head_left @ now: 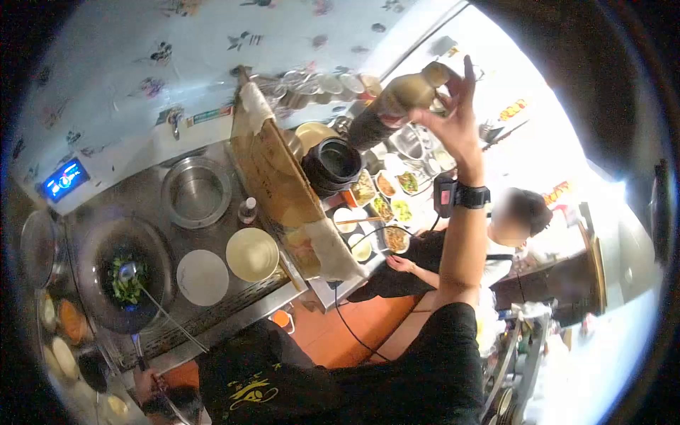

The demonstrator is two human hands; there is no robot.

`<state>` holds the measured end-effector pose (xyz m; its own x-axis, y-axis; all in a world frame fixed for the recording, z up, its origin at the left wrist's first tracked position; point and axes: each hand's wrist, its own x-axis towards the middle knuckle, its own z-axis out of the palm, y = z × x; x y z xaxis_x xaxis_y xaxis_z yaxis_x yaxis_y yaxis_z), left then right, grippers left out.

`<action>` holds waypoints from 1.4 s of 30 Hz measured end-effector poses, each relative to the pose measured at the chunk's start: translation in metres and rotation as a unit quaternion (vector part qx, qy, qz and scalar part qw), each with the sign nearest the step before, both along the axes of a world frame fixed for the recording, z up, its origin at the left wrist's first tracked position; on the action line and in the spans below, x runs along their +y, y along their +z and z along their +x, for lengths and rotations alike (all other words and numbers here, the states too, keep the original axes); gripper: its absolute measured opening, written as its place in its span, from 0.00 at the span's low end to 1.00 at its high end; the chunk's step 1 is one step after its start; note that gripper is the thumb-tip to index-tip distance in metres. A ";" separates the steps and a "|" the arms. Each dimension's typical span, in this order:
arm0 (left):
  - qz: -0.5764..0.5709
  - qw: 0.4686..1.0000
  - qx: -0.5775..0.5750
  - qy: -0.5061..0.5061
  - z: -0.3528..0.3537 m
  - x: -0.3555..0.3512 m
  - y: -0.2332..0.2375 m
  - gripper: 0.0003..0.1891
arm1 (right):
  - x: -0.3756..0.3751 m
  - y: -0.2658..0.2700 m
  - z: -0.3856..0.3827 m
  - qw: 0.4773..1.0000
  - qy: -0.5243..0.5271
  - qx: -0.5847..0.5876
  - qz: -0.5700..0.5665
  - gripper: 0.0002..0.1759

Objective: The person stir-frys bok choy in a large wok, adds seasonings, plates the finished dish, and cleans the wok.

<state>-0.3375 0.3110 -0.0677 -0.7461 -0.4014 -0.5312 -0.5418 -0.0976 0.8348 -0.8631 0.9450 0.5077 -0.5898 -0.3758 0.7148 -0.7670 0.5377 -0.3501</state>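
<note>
On the cooktop at left sits a dark wok (95,248) with chopped green vegetables (124,289) and a long-handled ladle (166,308) resting in it. At the lower left edge my left hand (146,386) is closed round the wok's handle, its fingers partly in shadow. My right hand (457,131) is raised far out at the upper right, at the narrow end of a large bottle (397,103) with a dark lower part. Its thumb lies against the bottle, one finger points straight up, and the other fingers are partly hidden.
A metal pot (196,191), a white plate (202,278), a cream bowl (253,255) and a small bottle (247,210) stand beside the wok. A cardboard partition (273,170) divides off a dark pot (333,163) and several food dishes (397,239). Another person (411,265) stands at right.
</note>
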 end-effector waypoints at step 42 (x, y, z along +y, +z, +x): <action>0.107 0.949 0.292 -0.044 -0.005 0.060 0.021 0.06 | -0.303 -0.252 0.234 0.822 0.113 -0.515 0.212 0.29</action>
